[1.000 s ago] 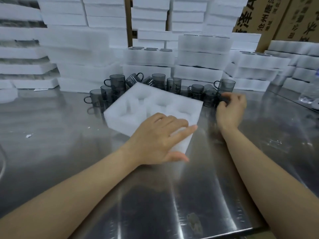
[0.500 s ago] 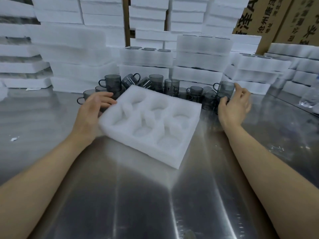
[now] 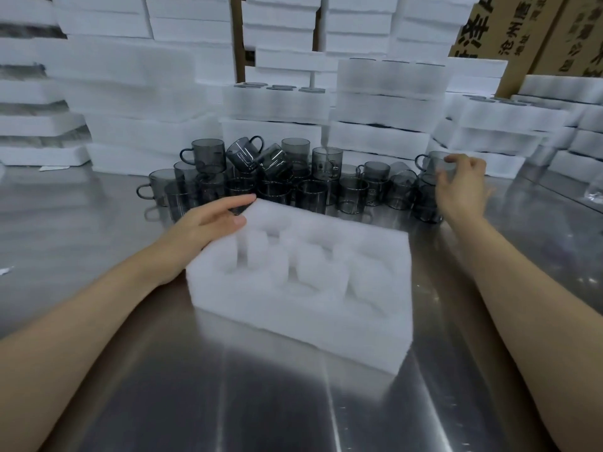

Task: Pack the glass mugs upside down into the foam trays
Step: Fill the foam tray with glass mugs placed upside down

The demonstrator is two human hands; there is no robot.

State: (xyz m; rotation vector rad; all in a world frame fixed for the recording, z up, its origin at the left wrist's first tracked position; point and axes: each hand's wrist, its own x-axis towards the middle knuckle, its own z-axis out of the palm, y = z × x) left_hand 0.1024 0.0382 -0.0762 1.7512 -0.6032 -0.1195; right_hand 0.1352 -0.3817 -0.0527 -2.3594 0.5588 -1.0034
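Observation:
A white foam tray (image 3: 303, 308) with several empty round pockets lies on the steel table in front of me. My left hand (image 3: 212, 220) grips its far left corner, thumb on top. Behind the tray stands a crowd of smoky grey glass mugs (image 3: 293, 181), some stacked, a few tipped on their sides. At the right end of the crowd my right hand (image 3: 460, 187) closes its fingers around one upright mug (image 3: 435, 161) that sits on top of others.
Stacks of white foam trays (image 3: 381, 102) wall off the back of the steel table (image 3: 228, 386), some holding mugs. Brown cardboard boxes (image 3: 522, 34) stand at the back right. A clear plastic object (image 3: 595, 187) lies at the right edge.
The foam tray has slid toward me and turned squarer. My left hand went from the tray's near edge to its far left corner. My right hand reached up onto a top mug.

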